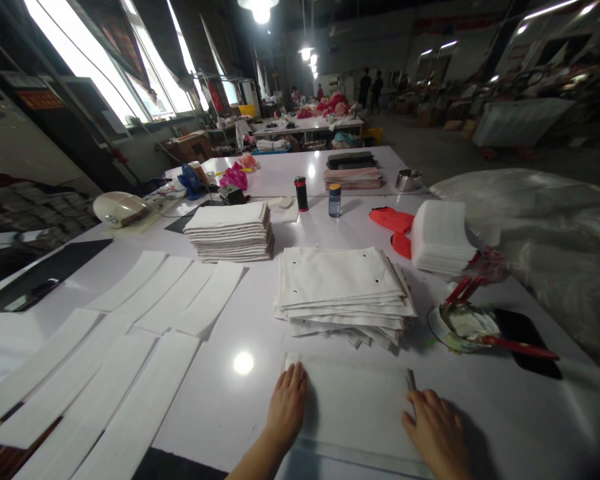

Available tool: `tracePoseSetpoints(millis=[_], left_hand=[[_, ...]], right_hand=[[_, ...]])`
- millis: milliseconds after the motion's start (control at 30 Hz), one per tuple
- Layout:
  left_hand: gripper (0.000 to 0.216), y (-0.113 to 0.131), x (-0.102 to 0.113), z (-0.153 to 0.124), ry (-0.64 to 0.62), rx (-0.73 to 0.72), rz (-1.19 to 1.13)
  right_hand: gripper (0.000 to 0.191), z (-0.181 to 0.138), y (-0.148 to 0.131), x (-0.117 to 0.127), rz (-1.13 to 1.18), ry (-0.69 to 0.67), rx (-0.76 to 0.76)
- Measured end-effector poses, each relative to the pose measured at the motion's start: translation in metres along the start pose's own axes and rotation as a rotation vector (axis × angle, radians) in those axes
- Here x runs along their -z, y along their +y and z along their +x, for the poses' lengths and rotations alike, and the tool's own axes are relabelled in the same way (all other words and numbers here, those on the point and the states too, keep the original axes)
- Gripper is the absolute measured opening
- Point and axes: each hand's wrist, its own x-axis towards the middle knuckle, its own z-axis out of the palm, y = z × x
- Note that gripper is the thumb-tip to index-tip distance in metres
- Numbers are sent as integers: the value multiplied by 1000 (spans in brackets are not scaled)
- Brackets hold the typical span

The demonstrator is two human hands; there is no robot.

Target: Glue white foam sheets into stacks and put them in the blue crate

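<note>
A flat white fabric piece (355, 407) lies on the white table (505, 413) right in front of me. My left hand (286, 404) rests flat on its left edge, fingers stretched out together. My right hand (437, 433) lies on its right edge with fingers curled slightly down; a thin grey tool (411, 380) lies just beyond its fingertips. Just beyond the piece is a loose pile of white fabric panels with small dark holes (343, 290).
Long white strips (145, 313) lie fanned out at the left. A neat stack of folded white cloth (231, 231) sits behind them. At the right are a white stack (443, 237), orange pieces (395, 223), a dish with red-handled brushes (467, 323), a black phone (525, 340) and a big plastic bag (545, 233).
</note>
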Motion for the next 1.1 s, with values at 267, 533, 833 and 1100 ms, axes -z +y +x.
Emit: tracePoseSetpoints(millis=[267, 533, 833, 1100], left_hand=[[70, 20, -15, -6, 209, 75, -66], [69, 11, -7, -1, 178, 72, -98], [81, -1, -20, -5, 185, 55, -277], [47, -67, 57, 68, 479, 440, -595]], right_hand=[[58, 5, -100, -26, 115, 21, 499], [77, 5, -34, -37, 107, 54, 355], [66, 14, -15, -39, 70, 226, 425], [45, 188, -7, 117, 135, 258, 1]])
